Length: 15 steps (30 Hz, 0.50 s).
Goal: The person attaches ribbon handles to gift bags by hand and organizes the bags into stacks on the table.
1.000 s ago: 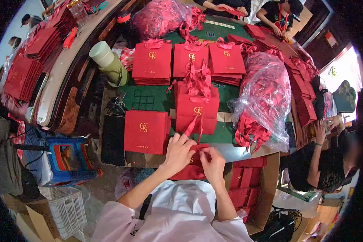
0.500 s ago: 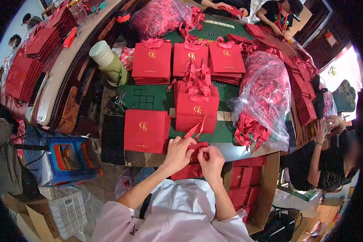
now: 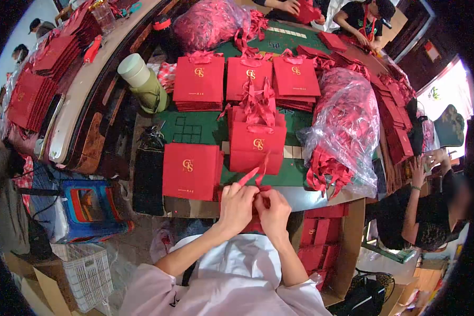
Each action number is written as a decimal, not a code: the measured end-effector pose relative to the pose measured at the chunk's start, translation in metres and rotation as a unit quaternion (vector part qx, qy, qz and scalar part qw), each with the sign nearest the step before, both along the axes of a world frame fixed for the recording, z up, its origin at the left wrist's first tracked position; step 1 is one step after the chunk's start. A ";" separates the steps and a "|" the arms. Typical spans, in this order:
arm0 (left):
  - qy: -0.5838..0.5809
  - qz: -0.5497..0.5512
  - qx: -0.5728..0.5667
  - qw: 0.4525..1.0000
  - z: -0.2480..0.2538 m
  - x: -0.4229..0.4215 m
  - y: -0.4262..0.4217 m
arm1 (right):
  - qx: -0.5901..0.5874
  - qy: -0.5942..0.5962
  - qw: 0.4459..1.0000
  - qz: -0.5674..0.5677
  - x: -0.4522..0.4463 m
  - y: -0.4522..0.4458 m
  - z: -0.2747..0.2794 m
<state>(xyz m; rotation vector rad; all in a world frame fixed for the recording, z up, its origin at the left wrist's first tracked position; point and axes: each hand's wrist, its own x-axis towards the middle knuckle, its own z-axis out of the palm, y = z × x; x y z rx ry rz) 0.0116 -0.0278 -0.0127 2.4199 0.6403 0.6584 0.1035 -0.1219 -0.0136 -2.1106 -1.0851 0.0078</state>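
Note:
In front of my body, my left hand [image 3: 237, 207] and my right hand [image 3: 273, 211] are close together, thumbs and fingers pinched at the top of a red paper bag [image 3: 255, 225]. Most of that bag is hidden behind the hands. A red ribbon [image 3: 255, 173] sticks up from between them. What exactly the right fingertips pinch is covered. Just beyond lies a red gift bag with a gold logo [image 3: 258, 145], ribbon handles heaped on it. Left of it is a stack of red bags without visible handles [image 3: 190, 171].
Three stacks of handled bags [image 3: 198, 79] line the green table mat [image 3: 195, 124]. A clear plastic sack of red ribbons [image 3: 347, 121] lies at right; a green bottle [image 3: 142, 81] stands at left. A carton of red bags [image 3: 357, 253] is beside me. Other people work around the table.
Both hands have drawn closer together and turned, covering more of the bag. The ribbon end has shifted slightly. Across the table, another person's hand has lifted a red bag.

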 end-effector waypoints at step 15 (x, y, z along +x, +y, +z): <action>0.016 -0.080 -0.054 0.995 0.012 -0.009 0.013 | -0.034 0.109 0.985 0.131 0.048 0.001 0.014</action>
